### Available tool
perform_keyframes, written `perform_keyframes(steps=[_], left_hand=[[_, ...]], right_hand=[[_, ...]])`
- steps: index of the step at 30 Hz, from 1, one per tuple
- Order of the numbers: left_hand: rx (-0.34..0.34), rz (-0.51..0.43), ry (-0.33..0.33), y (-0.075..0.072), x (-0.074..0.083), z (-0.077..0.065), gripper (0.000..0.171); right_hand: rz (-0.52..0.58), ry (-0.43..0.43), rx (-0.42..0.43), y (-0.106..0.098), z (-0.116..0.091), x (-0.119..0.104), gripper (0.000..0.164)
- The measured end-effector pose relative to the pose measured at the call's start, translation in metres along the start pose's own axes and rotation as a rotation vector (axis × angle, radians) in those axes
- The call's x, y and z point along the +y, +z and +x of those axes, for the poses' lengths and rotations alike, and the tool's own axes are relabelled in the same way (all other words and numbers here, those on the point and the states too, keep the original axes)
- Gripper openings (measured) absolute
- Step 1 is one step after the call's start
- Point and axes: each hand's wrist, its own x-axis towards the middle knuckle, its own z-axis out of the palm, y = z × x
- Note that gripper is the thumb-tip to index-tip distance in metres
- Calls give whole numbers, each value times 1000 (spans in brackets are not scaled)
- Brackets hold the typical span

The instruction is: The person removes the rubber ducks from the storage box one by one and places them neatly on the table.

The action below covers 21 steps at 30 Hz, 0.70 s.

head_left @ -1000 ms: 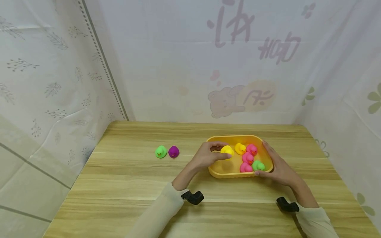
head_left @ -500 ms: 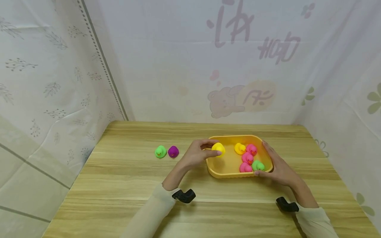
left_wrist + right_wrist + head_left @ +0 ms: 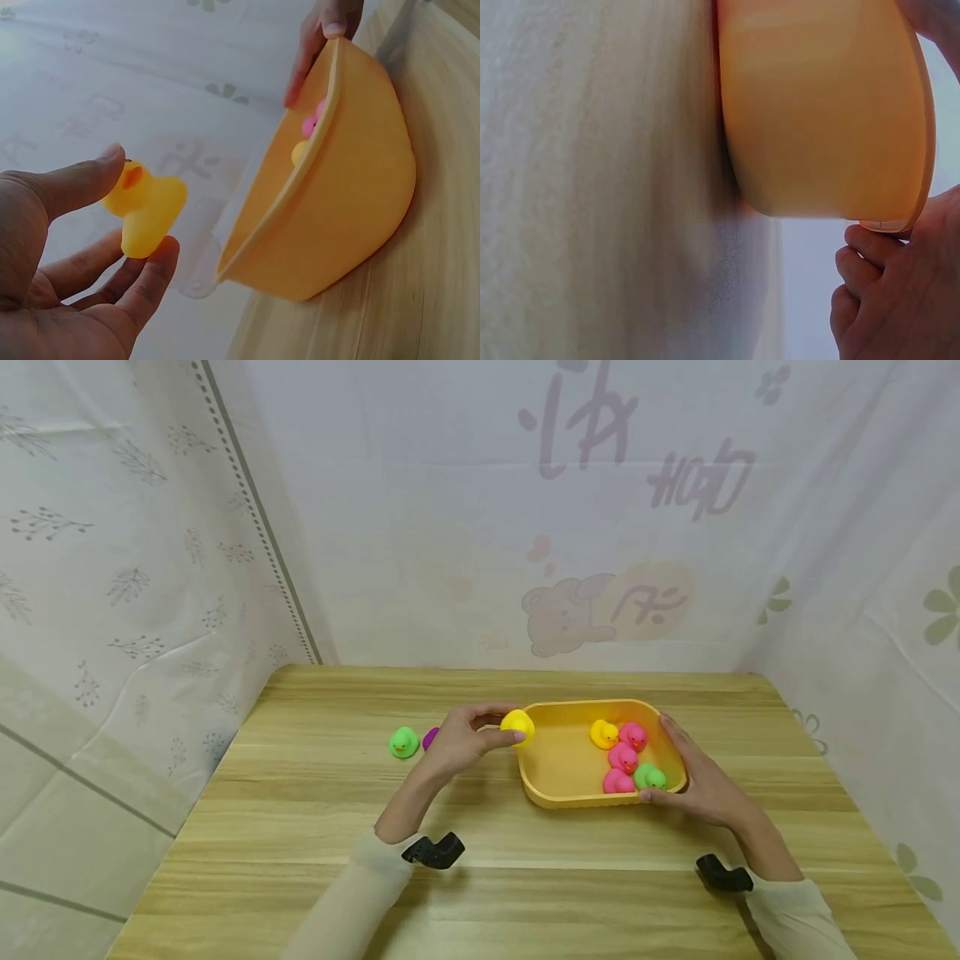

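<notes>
My left hand [image 3: 459, 743] pinches a yellow rubber duck [image 3: 519, 727] between thumb and fingertips. The duck is raised over the left rim of a yellow-orange plastic basin [image 3: 561, 770]; in the left wrist view it hangs apart from the basin's wall. At the basin's right end, my right hand [image 3: 705, 787] grips the rim, thumb at the front corner and fingers along the far side. Inside lie another yellow duck [image 3: 603, 735], several pink ducks [image 3: 623, 758] and a green duck [image 3: 650, 777], all toward the right.
Left of the basin, a green duck [image 3: 403, 742] sits on the wooden table [image 3: 300, 827]. Beside it a purple duck [image 3: 430, 739] is partly hidden behind my left hand. Printed curtains [image 3: 420, 527] hang behind and along both sides of the table.
My left hand has moved left with the yellow duck, from above the basin's inside to its left rim. It now partly covers the purple duck. My right hand stays on the basin.
</notes>
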Motion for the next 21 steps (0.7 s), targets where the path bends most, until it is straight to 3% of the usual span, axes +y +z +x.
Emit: perform_keyframes(steps=[9, 21], left_hand=[[55, 39, 23, -25, 0, -17, 50], [131, 40, -9, -67, -6, -42, 49]], right_hand=[[-8, -1, -3, -1, 0, -2, 124], [-18, 2, -7, -1, -1, -3, 125]])
